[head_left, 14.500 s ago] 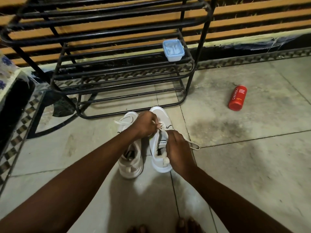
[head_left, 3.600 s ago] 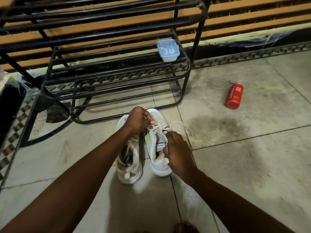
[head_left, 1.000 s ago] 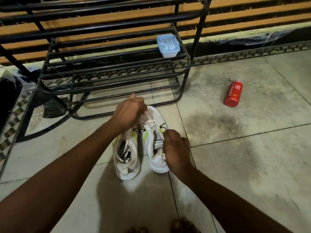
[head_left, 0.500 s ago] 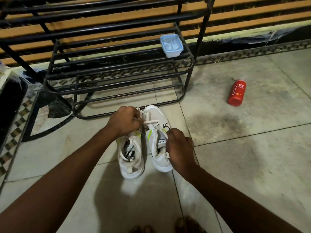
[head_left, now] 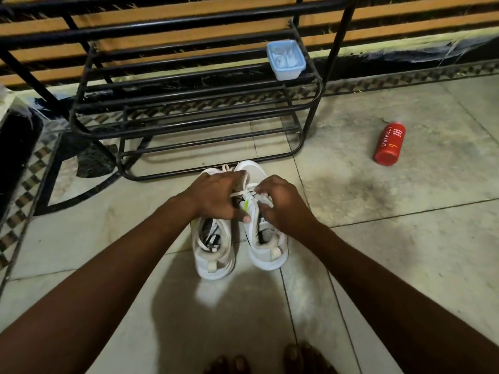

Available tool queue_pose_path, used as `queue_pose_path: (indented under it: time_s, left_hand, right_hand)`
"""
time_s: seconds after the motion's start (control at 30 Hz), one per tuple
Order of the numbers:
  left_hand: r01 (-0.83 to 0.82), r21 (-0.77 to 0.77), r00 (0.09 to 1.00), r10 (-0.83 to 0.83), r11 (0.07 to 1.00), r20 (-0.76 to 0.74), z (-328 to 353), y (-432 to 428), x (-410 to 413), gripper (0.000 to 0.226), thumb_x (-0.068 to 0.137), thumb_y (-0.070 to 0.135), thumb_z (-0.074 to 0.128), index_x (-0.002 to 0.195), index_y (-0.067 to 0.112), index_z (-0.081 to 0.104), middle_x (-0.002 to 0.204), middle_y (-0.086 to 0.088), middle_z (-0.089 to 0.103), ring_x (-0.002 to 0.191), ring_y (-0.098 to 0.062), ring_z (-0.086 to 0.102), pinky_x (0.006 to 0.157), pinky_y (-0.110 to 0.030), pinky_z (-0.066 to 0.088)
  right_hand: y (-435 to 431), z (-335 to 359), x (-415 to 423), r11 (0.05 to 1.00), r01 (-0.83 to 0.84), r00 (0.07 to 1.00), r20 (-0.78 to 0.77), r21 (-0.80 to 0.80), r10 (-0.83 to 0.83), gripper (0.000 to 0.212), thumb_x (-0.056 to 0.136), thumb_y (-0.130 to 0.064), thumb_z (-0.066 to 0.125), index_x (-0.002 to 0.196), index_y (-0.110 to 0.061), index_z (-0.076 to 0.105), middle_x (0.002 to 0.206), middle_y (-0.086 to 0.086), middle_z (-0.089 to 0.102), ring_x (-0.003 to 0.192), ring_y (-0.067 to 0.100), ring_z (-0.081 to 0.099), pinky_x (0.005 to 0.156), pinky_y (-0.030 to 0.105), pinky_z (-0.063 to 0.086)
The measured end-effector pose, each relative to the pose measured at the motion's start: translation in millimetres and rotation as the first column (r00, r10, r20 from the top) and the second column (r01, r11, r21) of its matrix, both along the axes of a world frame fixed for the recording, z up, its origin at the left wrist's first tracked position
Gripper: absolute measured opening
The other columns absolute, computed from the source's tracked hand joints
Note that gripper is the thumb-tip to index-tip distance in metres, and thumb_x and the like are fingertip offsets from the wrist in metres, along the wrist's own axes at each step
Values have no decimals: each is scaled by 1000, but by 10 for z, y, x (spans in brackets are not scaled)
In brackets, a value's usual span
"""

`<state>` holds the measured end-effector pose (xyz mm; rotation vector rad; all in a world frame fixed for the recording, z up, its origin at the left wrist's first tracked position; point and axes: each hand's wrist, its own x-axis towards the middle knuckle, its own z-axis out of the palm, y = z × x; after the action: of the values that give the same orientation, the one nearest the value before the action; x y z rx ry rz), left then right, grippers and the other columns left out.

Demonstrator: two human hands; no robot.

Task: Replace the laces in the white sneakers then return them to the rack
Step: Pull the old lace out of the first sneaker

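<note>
Black rack (head_left: 335,41), white sneakers (head_left: 266,255) on the floor (head_left: 378,252) just before it, mid-lacing.
Left hand (head_left: 216,197) and right hand (head_left: 280,203) curl over the right-side one, pinching its lace (head_left: 243,193). Nothing pins it down, so an uneven tug may tip it or pull the lace back out.
</note>
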<state>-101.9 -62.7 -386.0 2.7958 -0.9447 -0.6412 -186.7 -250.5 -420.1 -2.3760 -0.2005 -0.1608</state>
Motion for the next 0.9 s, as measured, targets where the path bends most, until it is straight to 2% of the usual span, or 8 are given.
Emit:
queue_pose_path:
  time_s: [0.1,0.23,0.3,0.43,0.6,0.77,0.83,0.9]
  left_hand:
    - [20,-26,999,-19,999,34,-18,-5,-1,102,53,90,63,138,36,42,139,10,61,129,-21,56,100,-41,38]
    - [18,-50,999,-16,999,42,-31,-24,-15,98,47,101,58,121,38,45,124,13,66,118,-21,61,87,-37,38]
    - [23,-28,997,-21,999,76,-46,-51,-21,109,47,104,52,128,33,43,126,10,66,119,-21,61,90,-39,39]
    - [40,103,991,-52,994,122,-90,-111,-42,136,50,103,53,157,28,14,151,2,52,136,-25,52,111,-52,34]
    - [56,167,986,-81,984,146,-123,-175,-18,124,48,98,62,144,23,38,142,0,57,128,-25,56,107,-51,35]
    - [68,263,978,-116,962,171,-128,-266,-43,130,49,99,60,147,17,37,145,-3,54,131,-26,54,108,-52,35]
    - [61,286,975,-119,956,189,-135,-295,-62,129,50,98,62,147,16,37,145,-4,54,130,-27,53,108,-52,35]
    - [56,291,974,-116,955,196,-148,-301,-74,129,52,97,63,147,14,37,146,-5,52,131,-28,52,108,-53,34]
  right_hand:
    - [17,117,277,998,-44,991,-128,-35,39,36,68,3,69,103,1,73,99,19,67,96,33,65,85,30,48]
    - [2,72,535,986,-4,961,-273,-165,-42,16,74,-3,70,90,-4,73,99,12,65,99,28,63,79,22,41]
    - [20,35,585,982,-5,949,-309,-191,-55,13,76,-5,71,89,-5,72,101,13,65,100,27,61,79,22,42]
    - [60,4,597,978,-34,952,-305,-205,-31,12,77,1,63,88,-1,68,102,17,64,102,32,60,77,20,36]
    - [66,-65,549,978,-81,985,-168,-194,48,12,78,8,56,89,6,61,95,26,63,93,41,59,75,33,33]
    - [105,-129,378,991,73,996,-59,110,-67,7,78,-4,50,81,-9,48,71,11,60,65,28,54,58,33,31]
    - [85,-161,365,949,213,977,-60,232,-205,3,80,-2,51,82,-5,53,70,5,60,64,21,54,60,32,38]
    - [48,-191,457,841,441,897,-197,314,-396,9,81,3,57,82,-6,59,78,2,64,73,19,59,68,30,44]
